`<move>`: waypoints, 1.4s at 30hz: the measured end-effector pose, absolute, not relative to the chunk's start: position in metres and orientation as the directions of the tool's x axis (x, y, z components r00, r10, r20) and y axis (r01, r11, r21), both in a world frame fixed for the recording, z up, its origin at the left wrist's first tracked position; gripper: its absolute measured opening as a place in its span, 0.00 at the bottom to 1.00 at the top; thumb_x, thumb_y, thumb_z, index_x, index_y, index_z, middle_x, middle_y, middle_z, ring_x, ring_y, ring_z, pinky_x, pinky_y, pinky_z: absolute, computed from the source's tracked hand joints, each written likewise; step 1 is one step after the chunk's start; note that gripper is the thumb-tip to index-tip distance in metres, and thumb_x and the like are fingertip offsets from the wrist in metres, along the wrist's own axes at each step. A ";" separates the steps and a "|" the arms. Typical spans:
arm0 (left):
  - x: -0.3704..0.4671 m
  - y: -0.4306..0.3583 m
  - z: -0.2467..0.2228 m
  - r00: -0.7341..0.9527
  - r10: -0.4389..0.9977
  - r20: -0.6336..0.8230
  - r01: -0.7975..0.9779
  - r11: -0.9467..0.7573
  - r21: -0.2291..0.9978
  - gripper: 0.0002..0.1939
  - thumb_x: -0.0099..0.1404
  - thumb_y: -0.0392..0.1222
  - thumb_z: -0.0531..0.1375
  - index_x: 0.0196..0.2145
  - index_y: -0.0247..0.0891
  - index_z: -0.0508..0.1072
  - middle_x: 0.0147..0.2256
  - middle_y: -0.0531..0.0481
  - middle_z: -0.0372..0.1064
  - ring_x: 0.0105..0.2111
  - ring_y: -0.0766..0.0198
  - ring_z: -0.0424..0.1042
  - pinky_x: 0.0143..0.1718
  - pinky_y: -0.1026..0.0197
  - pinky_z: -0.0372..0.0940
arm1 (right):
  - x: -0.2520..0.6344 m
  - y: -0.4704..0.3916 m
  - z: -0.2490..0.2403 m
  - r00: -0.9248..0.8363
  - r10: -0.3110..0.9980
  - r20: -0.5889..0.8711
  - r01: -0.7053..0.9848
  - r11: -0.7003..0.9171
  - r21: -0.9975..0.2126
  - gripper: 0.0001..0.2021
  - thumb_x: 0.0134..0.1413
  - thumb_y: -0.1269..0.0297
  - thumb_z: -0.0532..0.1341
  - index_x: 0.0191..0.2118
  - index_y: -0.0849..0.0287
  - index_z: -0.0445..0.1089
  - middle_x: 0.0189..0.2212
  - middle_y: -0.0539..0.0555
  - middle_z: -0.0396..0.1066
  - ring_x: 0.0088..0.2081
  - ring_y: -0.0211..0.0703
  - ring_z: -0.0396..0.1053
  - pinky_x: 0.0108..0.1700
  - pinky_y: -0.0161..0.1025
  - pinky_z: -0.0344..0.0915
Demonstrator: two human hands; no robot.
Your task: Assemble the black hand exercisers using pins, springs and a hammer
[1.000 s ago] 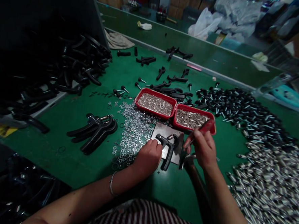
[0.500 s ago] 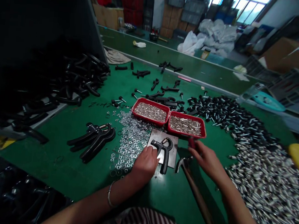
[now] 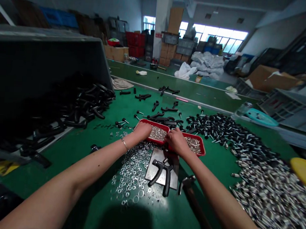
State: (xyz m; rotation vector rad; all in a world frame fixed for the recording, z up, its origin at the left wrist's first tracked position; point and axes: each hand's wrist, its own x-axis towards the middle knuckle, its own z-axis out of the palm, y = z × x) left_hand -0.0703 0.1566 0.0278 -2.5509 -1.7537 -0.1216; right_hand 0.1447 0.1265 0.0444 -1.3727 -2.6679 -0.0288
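Green worktop (image 3: 217, 163), well stocked with loose parts: rings (image 3: 131, 172) to the left, knobs (image 3: 224, 129) and cylinders (image 3: 274, 201) to the right, and a grey crate (image 3: 104, 56) at the far left.

Left hand (image 3: 143, 130): at the left tray (image 3: 156, 142), fingers bent down among the small bits (image 3: 159, 133). Fingertips are hidden; whether they pinch anything cannot be told. Right hand (image 3: 176, 140): over the side where the two trays meet, fingers curled; it partly covers the right tray (image 3: 203, 151) and its pins (image 3: 192, 144). Its grasp, if any, cannot be confirmed.

Black frame (image 3: 167, 180): lying on the metal plate (image 3: 174, 174), legs toward the person and past the near edge, neither hand on it. Hammer (image 3: 195, 201): just right of the plate.

Assessment: the step in hand appears to be picking small parts from the trays. Good practice would be a light fingertip pinch, one piece per hand, checked for doubles before lifting. Wrists should clear the rims, as a knocked tray could spill into the rings. The frame is best left undisturbed meanwhile.
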 end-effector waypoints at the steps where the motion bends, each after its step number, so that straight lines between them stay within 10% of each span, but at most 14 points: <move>1: -0.072 0.156 0.024 0.353 0.930 0.105 0.935 -0.354 -0.006 0.11 0.63 0.28 0.55 0.36 0.28 0.78 0.38 0.32 0.75 0.41 0.49 0.74 0.45 0.52 0.64 | 0.132 0.137 0.040 -0.586 0.803 0.112 0.805 0.592 -0.031 0.09 0.60 0.65 0.60 0.34 0.62 0.77 0.35 0.60 0.75 0.41 0.51 0.63 0.44 0.43 0.56; 8: -0.083 0.136 0.019 0.304 0.926 0.222 0.951 -0.309 -0.013 0.13 0.70 0.36 0.51 0.42 0.34 0.75 0.42 0.36 0.72 0.47 0.48 0.69 0.46 0.49 0.60 | 0.109 0.166 0.013 -0.584 0.810 0.058 0.809 0.586 -0.043 0.09 0.58 0.65 0.62 0.37 0.64 0.77 0.39 0.65 0.76 0.46 0.57 0.62 0.43 0.45 0.53; 15: -0.034 0.047 0.015 0.649 0.752 0.113 0.713 -0.653 0.256 0.09 0.71 0.41 0.55 0.37 0.38 0.74 0.38 0.47 0.71 0.42 0.56 0.67 0.46 0.54 0.57 | 0.112 0.160 0.002 -0.512 0.853 0.099 0.843 0.521 -0.131 0.09 0.60 0.64 0.60 0.41 0.63 0.74 0.41 0.65 0.76 0.48 0.58 0.61 0.48 0.48 0.51; 22: -0.017 0.027 0.001 0.634 0.764 0.115 0.752 -0.645 0.139 0.09 0.70 0.42 0.56 0.36 0.37 0.74 0.36 0.45 0.70 0.42 0.54 0.66 0.46 0.50 0.56 | 0.110 0.156 0.003 -0.422 0.885 0.196 0.798 0.465 -0.383 0.06 0.57 0.68 0.59 0.38 0.61 0.72 0.39 0.63 0.75 0.47 0.57 0.63 0.50 0.50 0.52; 34: -0.005 0.023 -0.003 0.810 0.576 0.111 0.586 -0.796 -0.149 0.12 0.71 0.34 0.51 0.40 0.32 0.74 0.40 0.40 0.71 0.42 0.50 0.67 0.46 0.46 0.57 | 0.163 0.082 0.019 -0.232 0.971 0.060 0.218 0.112 -0.969 0.08 0.54 0.59 0.58 0.36 0.56 0.64 0.30 0.49 0.70 0.28 0.39 0.71 0.31 0.38 0.70; 42: -0.018 0.025 0.001 0.748 0.658 0.086 0.653 -0.753 0.084 0.11 0.71 0.38 0.52 0.39 0.36 0.75 0.39 0.45 0.70 0.42 0.55 0.66 0.46 0.53 0.59 | 0.194 0.006 -0.004 -0.136 0.979 -0.150 0.023 -0.148 -0.989 0.09 0.46 0.59 0.64 0.32 0.56 0.66 0.28 0.47 0.69 0.27 0.38 0.70 0.33 0.38 0.71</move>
